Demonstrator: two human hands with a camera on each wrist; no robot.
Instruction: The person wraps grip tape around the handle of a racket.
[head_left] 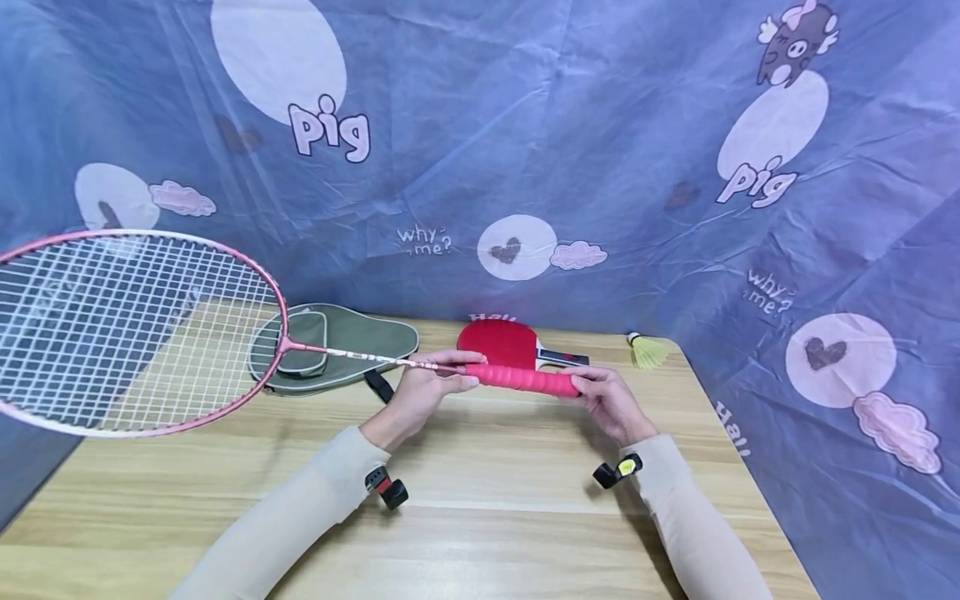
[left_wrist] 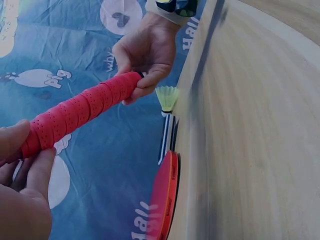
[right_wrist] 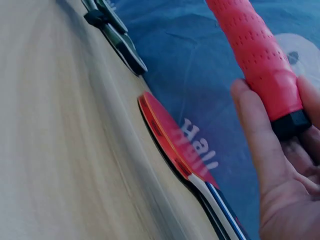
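Note:
A pink-and-white badminton racket (head_left: 298,345) is held sideways above the table, its strung head out to the left. Its handle (head_left: 521,378) is wrapped in pink perforated grip tape. My left hand (head_left: 423,390) pinches the upper end of that handle, where it meets the shaft, between thumb and fingers. At the other end, my right hand (head_left: 611,404) holds the butt with thumb and fingertips. The black end cap (right_wrist: 291,124) shows between the right fingers in the right wrist view. Both ends of the handle are partly covered by the hands.
Behind the handle, a red table tennis paddle (head_left: 497,342) lies on the wooden table (head_left: 480,533). A green racket case (head_left: 367,337) lies at the back left, and a yellow shuttlecock (head_left: 648,351) at the back right. A blue printed cloth (head_left: 630,158) hangs along the table's edges.

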